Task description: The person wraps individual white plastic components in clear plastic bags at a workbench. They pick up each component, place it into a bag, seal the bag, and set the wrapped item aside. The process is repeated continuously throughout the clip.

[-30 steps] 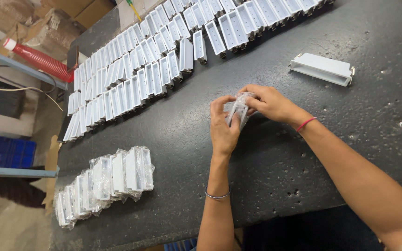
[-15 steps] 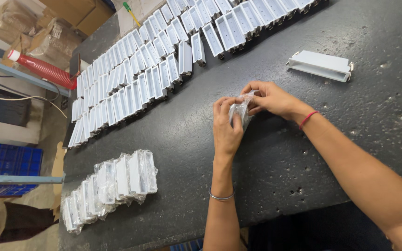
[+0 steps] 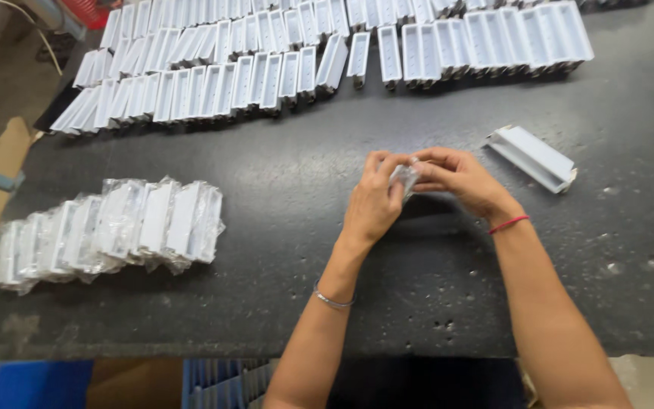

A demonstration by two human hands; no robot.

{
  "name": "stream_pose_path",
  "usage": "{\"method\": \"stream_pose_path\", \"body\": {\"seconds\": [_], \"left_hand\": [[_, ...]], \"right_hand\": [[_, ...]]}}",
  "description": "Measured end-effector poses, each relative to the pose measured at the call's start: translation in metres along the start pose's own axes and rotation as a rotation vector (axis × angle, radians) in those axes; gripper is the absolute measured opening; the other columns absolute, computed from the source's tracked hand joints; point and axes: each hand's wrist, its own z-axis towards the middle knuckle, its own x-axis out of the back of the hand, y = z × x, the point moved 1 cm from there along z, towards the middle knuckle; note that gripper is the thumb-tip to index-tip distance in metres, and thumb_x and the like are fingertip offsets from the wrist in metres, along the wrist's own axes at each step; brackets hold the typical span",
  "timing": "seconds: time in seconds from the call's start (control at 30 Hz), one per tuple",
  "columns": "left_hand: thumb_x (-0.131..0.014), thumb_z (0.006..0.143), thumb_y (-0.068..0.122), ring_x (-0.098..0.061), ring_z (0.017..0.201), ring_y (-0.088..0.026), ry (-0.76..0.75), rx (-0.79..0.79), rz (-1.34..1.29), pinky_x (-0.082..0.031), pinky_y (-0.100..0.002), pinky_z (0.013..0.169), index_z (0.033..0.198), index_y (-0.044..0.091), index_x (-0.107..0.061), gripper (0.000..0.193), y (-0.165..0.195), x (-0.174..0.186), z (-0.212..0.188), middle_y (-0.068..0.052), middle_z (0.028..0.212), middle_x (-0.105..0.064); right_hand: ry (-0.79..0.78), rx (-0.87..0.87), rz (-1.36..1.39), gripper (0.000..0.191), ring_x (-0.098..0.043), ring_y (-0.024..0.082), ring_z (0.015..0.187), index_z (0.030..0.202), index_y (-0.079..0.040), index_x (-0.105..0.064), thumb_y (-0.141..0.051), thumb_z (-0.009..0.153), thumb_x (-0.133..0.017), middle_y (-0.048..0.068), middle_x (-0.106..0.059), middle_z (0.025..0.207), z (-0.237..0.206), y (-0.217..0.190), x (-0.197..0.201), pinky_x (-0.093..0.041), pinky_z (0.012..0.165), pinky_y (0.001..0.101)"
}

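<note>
Head view: dark speckled stone table (image 3: pixel 281 174) fills the frame; rows of white plastic trough-shaped housings (image 3: pixel 266 68) line the top, bagged white housings (image 3: pixel 115 227) sit at left. At centre, left hand (image 3: pixel 372 201) and right hand (image 3: pixel 459 178) pinch a small clear-wrapped piece (image 3: pixel 404 179) between closed fingertips.

- The tabletop (image 3: pixel 281 174) is dark stone-like, matt, speckled and slightly pitted.
- The white cases (image 3: pixel 266 76) in rows look like smooth plastic.
- The wrapped stack (image 3: pixel 115 227) sits in clear, crinkly, glossy film.
- The small packet (image 3: pixel 403 179) between both hands is the same shiny film.
- A thin metal bangle (image 3: pixel 332 301) glints.
</note>
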Motion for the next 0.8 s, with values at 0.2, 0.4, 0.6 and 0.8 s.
{"method": "stream_pose_path", "body": {"seconds": [0.2,0.4,0.6,0.8], "left_hand": [[-0.054,0.098,0.006,-0.068,0.102,-0.043,-0.011,-0.038,-0.005,-0.055,-0.051,0.080,0.127,0.019,-0.051,0.032,-0.012,0.011,0.008,-0.013,0.131,-0.055],[-0.054,0.097,0.004,-0.068,0.099,-0.046,-0.072,-0.036,0.073,-0.056,-0.052,0.077,0.126,0.023,-0.056,0.035,-0.011,-0.023,0.021,-0.017,0.137,-0.050],[-0.055,0.096,0.008,-0.070,0.094,-0.045,-0.055,0.039,0.157,-0.058,-0.052,0.078,0.124,0.024,-0.060,0.033,0.003,-0.041,0.021,-0.017,0.138,-0.052],[-0.056,0.096,0.011,-0.070,0.093,-0.045,-0.058,0.071,0.158,-0.057,-0.052,0.078,0.125,0.020,-0.059,0.031,-0.012,-0.029,0.018,-0.019,0.141,-0.051]], "right_hand": [[0.044,0.028,-0.018,0.031,-0.072,0.016,0.097,0.122,0.000,-0.065,-0.020,0.100,-0.060,0.009,-0.073,0.106,0.018,0.001,-0.015,-0.060,0.088,0.0323],[0.062,0.126,-0.051,0.021,-0.070,0.015,0.089,0.115,0.000,-0.063,-0.015,0.102,-0.058,0.009,-0.069,0.099,0.027,0.019,0.015,-0.061,0.078,0.0319],[0.132,0.049,-0.151,0.022,-0.069,0.016,0.093,0.120,-0.002,-0.056,-0.013,0.100,-0.057,0.012,-0.067,0.102,0.017,0.020,0.028,-0.061,0.079,0.0316],[0.084,-0.020,-0.001,0.020,-0.067,0.014,0.103,0.117,-0.005,-0.062,-0.018,0.102,-0.058,0.007,-0.066,0.110,0.019,0.025,0.019,-0.060,0.091,0.0320]]}}
